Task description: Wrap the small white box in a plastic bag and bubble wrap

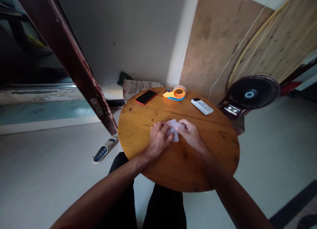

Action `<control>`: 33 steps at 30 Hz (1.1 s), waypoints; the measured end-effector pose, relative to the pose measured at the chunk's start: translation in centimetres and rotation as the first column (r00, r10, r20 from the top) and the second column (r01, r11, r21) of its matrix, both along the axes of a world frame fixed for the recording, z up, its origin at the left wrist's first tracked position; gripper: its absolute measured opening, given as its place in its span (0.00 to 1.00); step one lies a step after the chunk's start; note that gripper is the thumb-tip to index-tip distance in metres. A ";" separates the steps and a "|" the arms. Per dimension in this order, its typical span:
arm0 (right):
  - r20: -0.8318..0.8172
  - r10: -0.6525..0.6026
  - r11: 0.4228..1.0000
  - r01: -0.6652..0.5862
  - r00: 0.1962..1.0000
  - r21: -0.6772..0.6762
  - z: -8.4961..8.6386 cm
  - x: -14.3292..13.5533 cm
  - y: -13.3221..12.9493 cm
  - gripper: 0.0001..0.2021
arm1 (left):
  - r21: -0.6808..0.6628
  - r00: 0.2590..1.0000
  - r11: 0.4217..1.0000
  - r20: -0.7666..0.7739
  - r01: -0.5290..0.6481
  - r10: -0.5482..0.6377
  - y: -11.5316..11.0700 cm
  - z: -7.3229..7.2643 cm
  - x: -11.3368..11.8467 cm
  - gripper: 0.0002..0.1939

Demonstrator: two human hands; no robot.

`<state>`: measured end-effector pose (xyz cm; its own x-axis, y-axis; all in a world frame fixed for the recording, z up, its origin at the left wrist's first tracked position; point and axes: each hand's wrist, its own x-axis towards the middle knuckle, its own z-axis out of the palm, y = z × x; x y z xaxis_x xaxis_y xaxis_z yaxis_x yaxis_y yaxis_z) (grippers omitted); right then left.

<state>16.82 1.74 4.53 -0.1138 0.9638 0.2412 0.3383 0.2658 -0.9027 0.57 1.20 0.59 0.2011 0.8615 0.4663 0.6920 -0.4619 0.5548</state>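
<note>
Over the middle of the round wooden table [138,136], a crumpled piece of thin, whitish, see-through plastic [175,136] is between my two hands. My left hand [158,136] lies with curled fingers on its left side, the thumb pressing against it. Its upper right edge is pinched by the thumb and fingers of my right hand [191,132]. What the plastic may wrap, if anything, is hidden. Farther back stands an orange and blue tape dispenser [170,94] with a roll of clear tape.
A red-edged phone [146,97] lies at the back left of the table, and a white rectangular device [202,106] at the back right. Beyond the right edge stands a dark fan [250,93]. A slipper [105,150] is on the floor, left, near a door frame [81,70].
</note>
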 end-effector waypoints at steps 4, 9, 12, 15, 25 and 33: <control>0.008 -0.031 0.997 0.030 0.999 0.076 -0.6 0.2 -0.3 0.07 | -0.037 0.990 0.998 0.127 -0.054 0.059 0.5 -0.3 0.0 0.23; 0.138 0.030 0.979 -0.057 0.990 0.198 -1.4 0.0 -1.0 0.04 | -0.004 0.964 0.986 0.211 0.167 -0.163 1.2 -0.7 -0.4 0.26; 0.207 0.048 0.961 -0.102 0.977 0.257 -2.1 0.0 -1.4 0.03 | 0.002 0.936 0.969 0.257 0.248 -0.240 1.3 -0.9 -0.6 0.17; 0.288 0.051 0.938 -0.145 0.956 0.315 -2.5 0.1 -1.6 0.06 | -0.033 0.933 0.969 0.280 0.244 -0.226 1.2 -0.9 -0.8 0.13; 0.474 0.102 0.877 -0.304 0.874 0.372 -2.1 0.6 -1.9 0.12 | 0.015 0.906 0.920 0.167 0.391 -0.388 0.4 -1.0 -3.0 0.23; 0.503 0.071 0.869 -0.301 0.862 0.394 -2.8 0.5 -1.5 0.17 | -0.023 0.894 0.914 0.218 0.406 -0.392 0.7 -0.8 -2.6 0.20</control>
<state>17.34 0.23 1.71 -0.4867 0.7109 0.5077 0.5805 0.6975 -0.4201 -2.00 1.93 -0.25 0.4408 0.7594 0.4786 0.3253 -0.6321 0.7033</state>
